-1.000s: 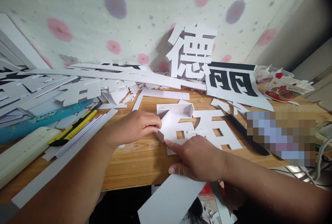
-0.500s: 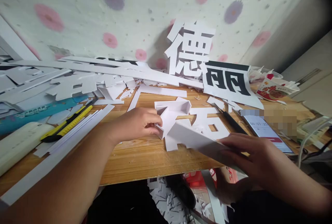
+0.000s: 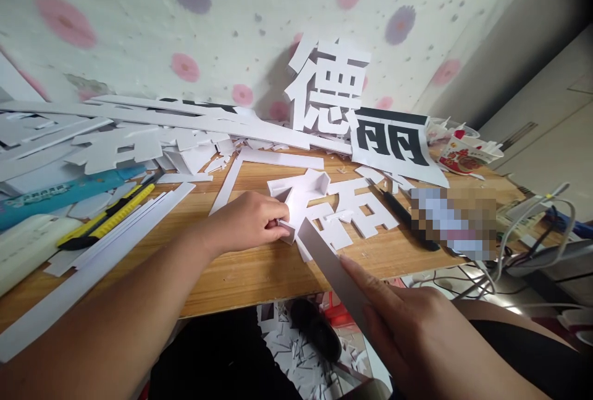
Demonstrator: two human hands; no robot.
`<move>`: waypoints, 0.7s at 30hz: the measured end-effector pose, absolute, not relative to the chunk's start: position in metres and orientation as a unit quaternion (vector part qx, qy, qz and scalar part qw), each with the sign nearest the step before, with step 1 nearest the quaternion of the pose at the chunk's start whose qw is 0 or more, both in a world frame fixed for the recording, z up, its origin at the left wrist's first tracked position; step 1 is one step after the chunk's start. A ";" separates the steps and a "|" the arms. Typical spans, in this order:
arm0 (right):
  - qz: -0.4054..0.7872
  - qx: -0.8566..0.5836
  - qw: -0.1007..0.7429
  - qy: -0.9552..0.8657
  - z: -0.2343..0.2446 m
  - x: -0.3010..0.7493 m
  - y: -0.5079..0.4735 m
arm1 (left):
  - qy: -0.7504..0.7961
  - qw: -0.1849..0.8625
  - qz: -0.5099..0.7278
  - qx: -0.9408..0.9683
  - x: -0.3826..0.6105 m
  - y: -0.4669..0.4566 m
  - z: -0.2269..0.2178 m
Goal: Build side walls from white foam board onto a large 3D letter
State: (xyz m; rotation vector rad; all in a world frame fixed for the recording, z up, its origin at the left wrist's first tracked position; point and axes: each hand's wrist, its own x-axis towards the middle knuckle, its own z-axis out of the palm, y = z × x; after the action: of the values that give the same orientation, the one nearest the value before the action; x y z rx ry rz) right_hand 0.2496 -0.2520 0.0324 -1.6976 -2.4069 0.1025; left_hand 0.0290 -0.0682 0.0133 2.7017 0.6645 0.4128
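A white foam-board character [image 3: 364, 222] lies flat near the table's front edge, with short upright walls [image 3: 315, 185] along its far left part. My left hand [image 3: 252, 218] is closed, pinching a small upright strip [image 3: 287, 227] at the character's left side. In my right hand [image 3: 398, 313] is a long white foam-board strip [image 3: 327, 264], gripped along its length with the index finger stretched out on it. The strip's far end is at the character's near left part, close to my left fingers; whether it touches the board I cannot tell.
A finished white raised character [image 3: 327, 88] leans on the wall beside a printed black-character sheet [image 3: 393, 144]. Left are a yellow utility knife [image 3: 109, 218], loose strips [image 3: 115, 252] and scraps. A black-handled tool [image 3: 403, 212], a paper bowl [image 3: 466, 154] and cables lie right.
My right hand has moved left and nearer to me, swinging the long strip to a steeper angle. The character has turned slightly on the table. My left hand keeps its pinch. The view has shifted.
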 end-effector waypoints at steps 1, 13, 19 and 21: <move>0.038 -0.571 0.091 -0.815 0.033 0.249 -0.252 | 0.233 0.162 0.147 0.948 0.030 -0.069 0.013; 0.007 -0.531 0.119 -0.839 0.006 0.238 -0.255 | 0.189 0.075 0.225 0.953 0.029 -0.077 0.021; 0.026 -0.529 0.133 -0.838 -0.003 0.237 -0.256 | 0.125 0.066 0.224 0.964 0.035 -0.081 0.019; 0.031 -0.535 0.129 -0.834 0.001 0.236 -0.256 | 0.121 0.071 0.228 0.963 0.036 -0.080 0.018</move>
State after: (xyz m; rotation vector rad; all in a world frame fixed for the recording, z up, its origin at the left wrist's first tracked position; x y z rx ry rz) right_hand 0.2357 -0.2560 0.0006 -1.5557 -2.4259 0.0891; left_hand 0.0359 -0.0803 0.0177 2.8969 0.3629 0.6862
